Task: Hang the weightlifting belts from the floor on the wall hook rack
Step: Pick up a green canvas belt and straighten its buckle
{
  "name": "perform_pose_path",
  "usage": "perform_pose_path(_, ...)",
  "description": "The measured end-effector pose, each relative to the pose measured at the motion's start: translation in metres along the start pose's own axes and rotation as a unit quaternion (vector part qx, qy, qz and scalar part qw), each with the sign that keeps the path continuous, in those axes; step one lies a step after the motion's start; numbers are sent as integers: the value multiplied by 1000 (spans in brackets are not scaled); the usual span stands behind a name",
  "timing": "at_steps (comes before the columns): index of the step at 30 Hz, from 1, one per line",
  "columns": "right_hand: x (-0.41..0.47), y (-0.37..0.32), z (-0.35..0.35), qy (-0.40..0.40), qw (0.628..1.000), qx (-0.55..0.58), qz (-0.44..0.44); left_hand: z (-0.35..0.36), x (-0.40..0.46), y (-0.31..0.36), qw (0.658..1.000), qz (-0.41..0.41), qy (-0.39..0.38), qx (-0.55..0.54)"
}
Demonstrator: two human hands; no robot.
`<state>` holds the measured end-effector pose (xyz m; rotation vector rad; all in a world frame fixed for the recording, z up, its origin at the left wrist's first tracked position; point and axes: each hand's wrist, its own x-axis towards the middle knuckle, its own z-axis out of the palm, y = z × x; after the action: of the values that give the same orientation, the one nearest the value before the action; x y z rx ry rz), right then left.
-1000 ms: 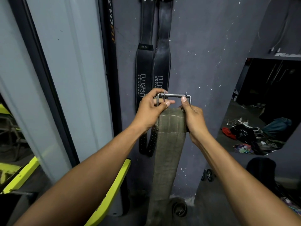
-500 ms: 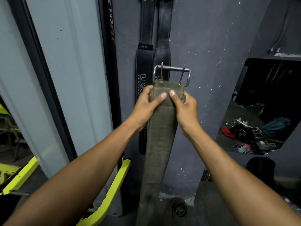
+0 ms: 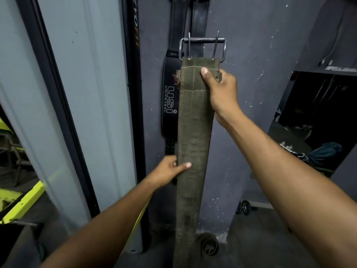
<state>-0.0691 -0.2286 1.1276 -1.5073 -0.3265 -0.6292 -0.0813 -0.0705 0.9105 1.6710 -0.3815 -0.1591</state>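
An olive canvas weightlifting belt (image 3: 193,136) hangs straight down in front of the grey wall, its steel two-prong buckle (image 3: 202,47) uppermost. My right hand (image 3: 220,93) grips the belt just under the buckle, thumb across the front. Lower down, my left hand (image 3: 168,172) pinches the belt's left edge. Two black leather belts (image 3: 171,97) marked USI hang on the wall behind it; their tops run out of the frame, so the hook rack is hidden.
A rolled strap (image 3: 209,246) lies on the floor at the wall's foot. A grey pillar (image 3: 81,113) with a black post stands to the left, yellow machine frame (image 3: 25,204) beyond. Small wheels (image 3: 244,207) and a dark opening with clutter (image 3: 316,132) sit to the right.
The belt and buckle have risen higher up the wall. My left hand let go of the top and slid down to the belt's middle; my right hand stays under the buckle.
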Motion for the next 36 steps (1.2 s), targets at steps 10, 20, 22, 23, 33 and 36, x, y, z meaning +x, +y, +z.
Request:
perform_pose_path(10, 11, -7, -7, 11, 999, 43, 11, 2, 30, 131, 983, 132, 51, -116)
perform_pose_path(20, 38, -46, -18, 32, 998, 58, -18, -2, -7, -79, 976, -140, -127, 112)
perform_pose_path(22, 36, -46, -18, 24, 998, 63, -20, -7, -10, -90, 966, -144, -170, 132)
perform_pose_path(23, 36, -46, -18, 21, 997, 65, -19, -9, -8, -90, 966, -139, -176, 131)
perform_pose_path(33, 32, -55, -14, 10, 997, 76, -26, -2, 15, 22, 998, -20, -57, -3)
perform_pose_path(36, 33, -62, -16, 3, 996, 74, -47, 0, 1, -34, 993, -80, -80, 25)
